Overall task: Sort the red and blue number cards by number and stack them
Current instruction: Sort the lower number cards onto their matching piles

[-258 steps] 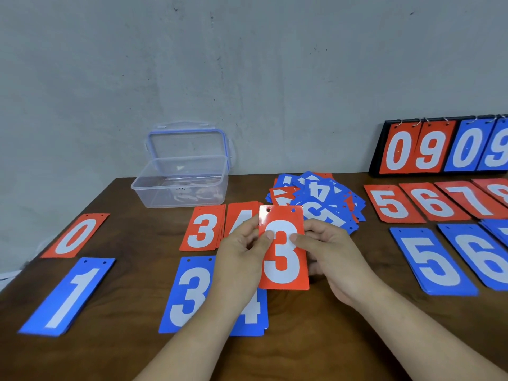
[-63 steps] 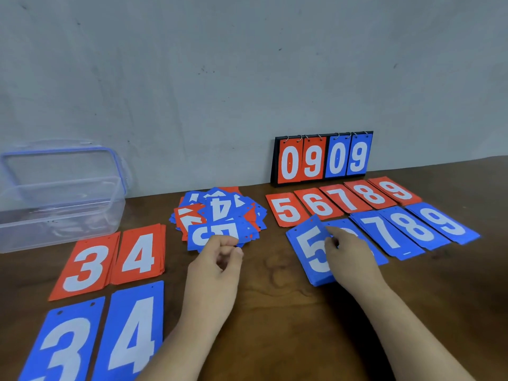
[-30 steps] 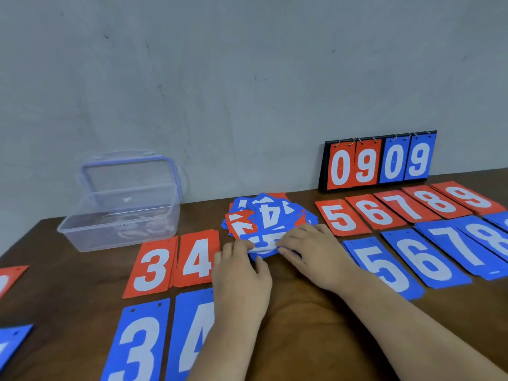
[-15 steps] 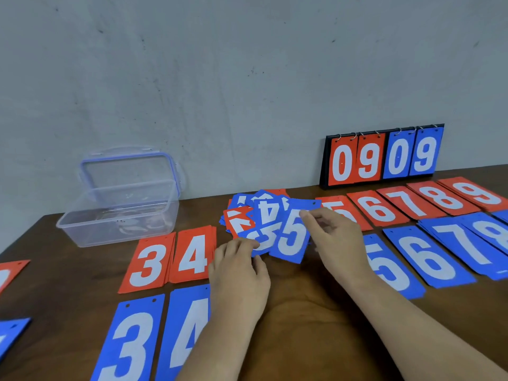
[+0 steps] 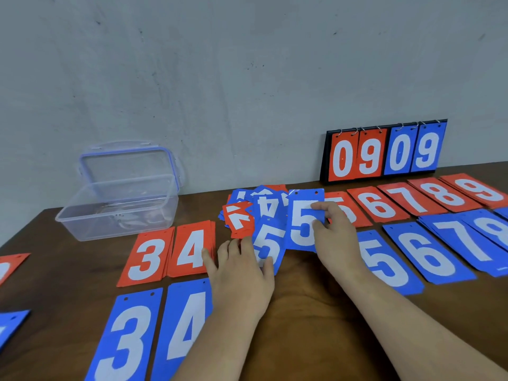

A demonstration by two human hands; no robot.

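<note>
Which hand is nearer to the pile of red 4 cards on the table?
Left. The left hand lies just to the right of the red 4 pile, with one finger at its edge. The right hand is farther to the right, pinching a blue 5 card.

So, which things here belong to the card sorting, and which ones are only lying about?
Job in hand: held blue 5 card, pinched by the right hand; second blue 5 card, touched by the left hand; mixed pile; blue 5 stack; red 3 stack; red 4 stack.

Lying about: clear plastic box; scoreboard stand.
</note>
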